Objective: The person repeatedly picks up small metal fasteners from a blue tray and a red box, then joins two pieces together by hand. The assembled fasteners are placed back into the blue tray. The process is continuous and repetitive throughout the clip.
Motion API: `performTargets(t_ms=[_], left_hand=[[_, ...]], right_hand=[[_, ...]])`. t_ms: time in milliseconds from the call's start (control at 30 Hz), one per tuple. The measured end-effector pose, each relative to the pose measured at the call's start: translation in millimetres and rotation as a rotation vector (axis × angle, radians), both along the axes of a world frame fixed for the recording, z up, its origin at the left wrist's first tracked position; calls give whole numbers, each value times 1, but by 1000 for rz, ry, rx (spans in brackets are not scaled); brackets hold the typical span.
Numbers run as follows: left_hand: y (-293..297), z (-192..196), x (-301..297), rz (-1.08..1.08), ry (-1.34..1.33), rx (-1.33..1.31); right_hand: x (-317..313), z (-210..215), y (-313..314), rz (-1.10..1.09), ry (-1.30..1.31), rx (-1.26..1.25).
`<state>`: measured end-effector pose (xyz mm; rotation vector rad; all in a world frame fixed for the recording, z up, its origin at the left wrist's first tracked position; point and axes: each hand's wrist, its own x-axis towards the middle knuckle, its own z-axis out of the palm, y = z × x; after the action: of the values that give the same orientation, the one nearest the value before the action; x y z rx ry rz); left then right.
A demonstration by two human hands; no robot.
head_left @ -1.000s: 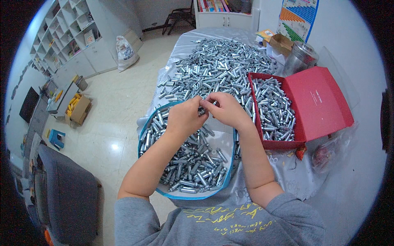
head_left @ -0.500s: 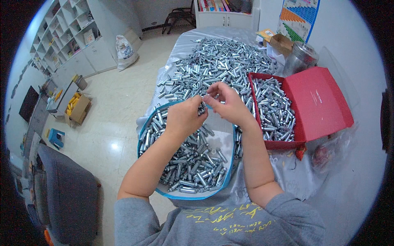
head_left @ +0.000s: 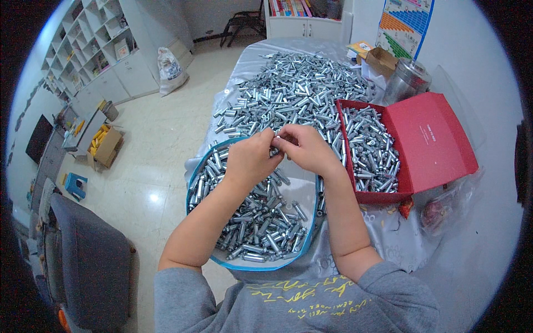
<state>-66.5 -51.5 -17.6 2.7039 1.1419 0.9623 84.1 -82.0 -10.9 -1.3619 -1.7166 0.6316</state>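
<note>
My left hand (head_left: 249, 159) is closed, fingers curled round a metal anchor bolt (head_left: 273, 150) that is mostly hidden. Against it, my right hand (head_left: 308, 149) pinches with thumb and fingertips; what lies between them is too small to make out. Both hands hover over the far rim of a blue-edged tray (head_left: 312, 233). Silvery anchor bolts (head_left: 258, 222) fill much of that tray, with a bare white patch at its right. Beyond the hands spreads a large heap of similar metal pieces (head_left: 300, 83).
An open red box (head_left: 369, 196) of metal pieces stands right of my right forearm, its lid (head_left: 430, 139) folded outward. Behind it are a metal canister (head_left: 408, 80) and a cardboard box (head_left: 381, 61). A clear plastic bag (head_left: 449, 205) lies at the right. A grey chair (head_left: 94, 261) stands left.
My right hand has turned and closed in on the left, its raised fingers now curled down to the fingertips of the left hand. The left hand has hardly moved.
</note>
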Motion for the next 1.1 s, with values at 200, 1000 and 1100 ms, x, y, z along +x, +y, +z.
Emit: performTargets(t_ms=[200,1000,1100], left_hand=[[3,3,-2,-10,-46,-41],[8,3,-2,-150,-264,109],[6,5,-2,-151,-257,62]], right_hand=[[15,4,-2,-130,-51,96],[22,-6,6,53,316,-239],[16,-6,4,81,419,-27]])
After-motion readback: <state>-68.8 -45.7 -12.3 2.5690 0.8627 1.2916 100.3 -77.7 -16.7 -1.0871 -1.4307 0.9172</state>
